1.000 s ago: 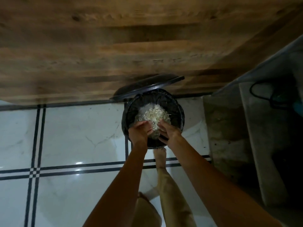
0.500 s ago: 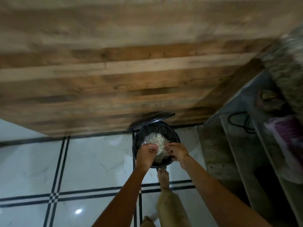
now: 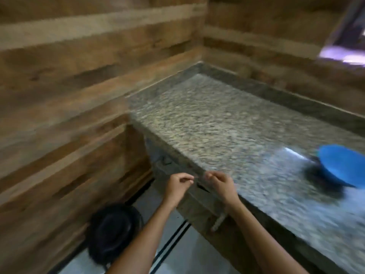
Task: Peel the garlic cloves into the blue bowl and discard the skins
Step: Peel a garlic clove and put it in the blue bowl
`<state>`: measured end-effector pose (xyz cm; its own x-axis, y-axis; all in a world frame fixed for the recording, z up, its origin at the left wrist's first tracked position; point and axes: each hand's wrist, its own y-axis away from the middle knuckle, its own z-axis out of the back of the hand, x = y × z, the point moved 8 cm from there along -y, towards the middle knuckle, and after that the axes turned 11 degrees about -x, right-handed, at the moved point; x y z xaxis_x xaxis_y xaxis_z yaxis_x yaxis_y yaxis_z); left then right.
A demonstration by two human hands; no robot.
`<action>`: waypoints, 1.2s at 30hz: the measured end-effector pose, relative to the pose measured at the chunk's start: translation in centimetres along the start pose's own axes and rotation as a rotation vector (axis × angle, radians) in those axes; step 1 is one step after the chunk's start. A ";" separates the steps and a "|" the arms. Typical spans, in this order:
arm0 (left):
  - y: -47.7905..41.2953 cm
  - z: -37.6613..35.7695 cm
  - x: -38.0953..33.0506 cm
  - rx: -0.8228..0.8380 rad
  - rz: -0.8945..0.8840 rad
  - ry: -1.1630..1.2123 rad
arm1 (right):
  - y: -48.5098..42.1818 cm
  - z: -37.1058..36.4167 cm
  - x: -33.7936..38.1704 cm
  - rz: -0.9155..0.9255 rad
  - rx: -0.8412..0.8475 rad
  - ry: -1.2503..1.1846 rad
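Speckled counter meets plank walls; blue bowl on it

The left hand and right hand hover, fingers curled, near the speckled worktop edge. The blue bowl sits on it; a black bin stands below.

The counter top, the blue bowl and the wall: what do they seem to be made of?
Counter top: speckled grey stone, likely polished granite; it reflects light. Blue bowl: even colour, smooth; probably plastic, but blurred. Wall: brown planks with grain, wood or a wood-look panel.
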<state>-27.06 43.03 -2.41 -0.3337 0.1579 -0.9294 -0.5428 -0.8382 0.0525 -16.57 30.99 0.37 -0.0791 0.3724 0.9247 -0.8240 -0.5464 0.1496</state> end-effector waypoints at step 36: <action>2.6 -49.6 -22.1 0.458 -0.523 -0.780 | 2.9 48.9 -24.5 -0.405 -0.785 0.318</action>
<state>17.09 11.47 0.17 -0.2899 0.8737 -0.3906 -0.9487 -0.3161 -0.0031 10.40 -16.37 -4.73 0.2425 0.6745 0.6973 -0.9559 0.2891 0.0528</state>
